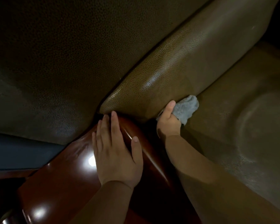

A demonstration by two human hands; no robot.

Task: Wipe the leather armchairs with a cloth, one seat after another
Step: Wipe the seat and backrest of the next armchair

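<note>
At centre right, the right hand [168, 122] bunches a grey cloth [185, 109], its fingers hidden beneath, seemingly in the crease between the leather armrest pad [165, 75] and seat cushion [242, 113]. The left hand [115, 151] lies flat, fingers straight, on the glossy wooden arm [58, 180]; the frame corners are dark.

No readable text

No lettering, label, brand mark or number can be made out anywhere on the leather armchair [176, 62] or around it.
</note>
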